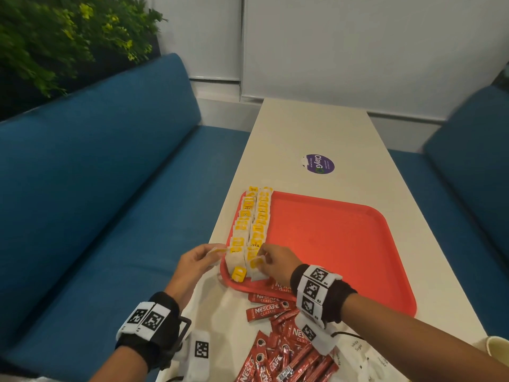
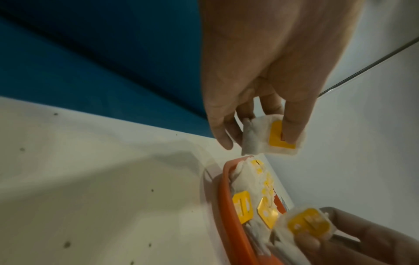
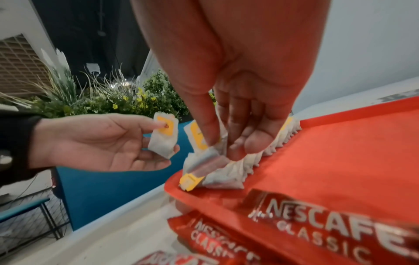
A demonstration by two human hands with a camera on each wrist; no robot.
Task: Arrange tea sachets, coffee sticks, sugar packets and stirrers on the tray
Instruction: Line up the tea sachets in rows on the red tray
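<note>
A red tray (image 1: 344, 244) lies on the white table, with two rows of tea sachets (image 1: 252, 219) along its left edge. My left hand (image 1: 217, 253) hovers just off the tray's near left corner and pinches one yellow-tagged tea sachet (image 2: 272, 136) between thumb and fingers. My right hand (image 1: 261, 261) is over the near end of the rows, its fingertips pinching a tea sachet (image 1: 256, 262) that stands among the others (image 3: 226, 172). Red coffee sticks (image 1: 271, 310) lie on the table in front of the tray, under my right wrist.
A heap of coffee sticks (image 1: 286, 362) and white sugar packets (image 1: 358, 351) lie near the table's front edge. A paper cup (image 1: 495, 347) shows at the right border. Blue benches (image 1: 110, 202) flank the table. A purple sticker (image 1: 319, 164) is beyond the tray.
</note>
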